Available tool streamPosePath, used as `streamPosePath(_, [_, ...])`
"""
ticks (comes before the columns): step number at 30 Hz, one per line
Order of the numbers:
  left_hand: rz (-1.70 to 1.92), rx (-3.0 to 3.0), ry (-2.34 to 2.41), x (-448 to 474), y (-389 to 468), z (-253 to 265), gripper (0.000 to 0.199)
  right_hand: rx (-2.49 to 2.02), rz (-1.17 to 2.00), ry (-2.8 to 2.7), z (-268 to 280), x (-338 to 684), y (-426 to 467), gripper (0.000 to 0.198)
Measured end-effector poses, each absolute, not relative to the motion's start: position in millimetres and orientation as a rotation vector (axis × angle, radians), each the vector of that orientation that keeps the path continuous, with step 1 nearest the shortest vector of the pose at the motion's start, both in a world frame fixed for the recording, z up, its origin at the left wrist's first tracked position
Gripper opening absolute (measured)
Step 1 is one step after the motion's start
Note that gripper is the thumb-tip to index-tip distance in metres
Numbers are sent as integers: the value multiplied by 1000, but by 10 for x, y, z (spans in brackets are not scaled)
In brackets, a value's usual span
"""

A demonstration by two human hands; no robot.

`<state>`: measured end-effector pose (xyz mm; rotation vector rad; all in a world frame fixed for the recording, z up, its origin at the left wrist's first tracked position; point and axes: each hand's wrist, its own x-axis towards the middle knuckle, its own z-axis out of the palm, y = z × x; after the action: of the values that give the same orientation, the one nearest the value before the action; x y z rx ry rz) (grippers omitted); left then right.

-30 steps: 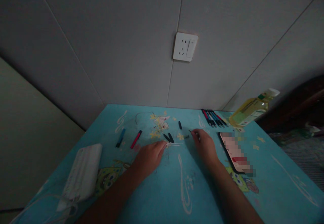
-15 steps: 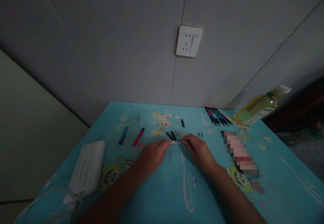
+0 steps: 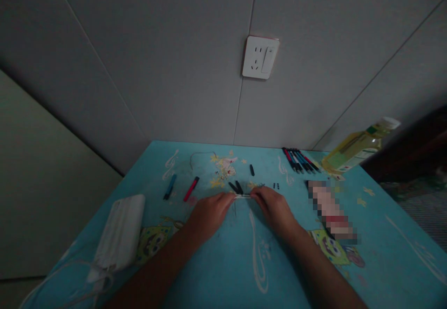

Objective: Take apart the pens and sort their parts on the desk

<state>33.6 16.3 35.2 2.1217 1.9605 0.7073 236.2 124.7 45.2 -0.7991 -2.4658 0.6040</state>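
Rods (image 3: 242,196) between 2 hands (image 3: 210,212) (image 3: 274,205) (level)

Holding thin white rods (image 3: 242,196) between the left hand (image 3: 210,211) and right hand (image 3: 275,206), low over the blue cartoon-print worktop (image 3: 223,267). Placed just before two short black pieces (image 3: 239,187) in a V. Flanked at left by a blue pen barrel (image 3: 170,187), a red pen barrel (image 3: 191,189) and a white power bank (image 3: 121,232); at right by a pixel-masked smartphone (image 3: 330,211), a row of pens (image 3: 300,160) and a bottle of yellow liquid (image 3: 354,151). Facing a wall socket (image 3: 260,57).
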Motion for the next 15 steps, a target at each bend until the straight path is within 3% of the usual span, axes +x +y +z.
streamPosePath(15, [650, 2167, 1945, 352, 163, 350, 28, -734, 538, -2537, 435, 2377, 1254, 13])
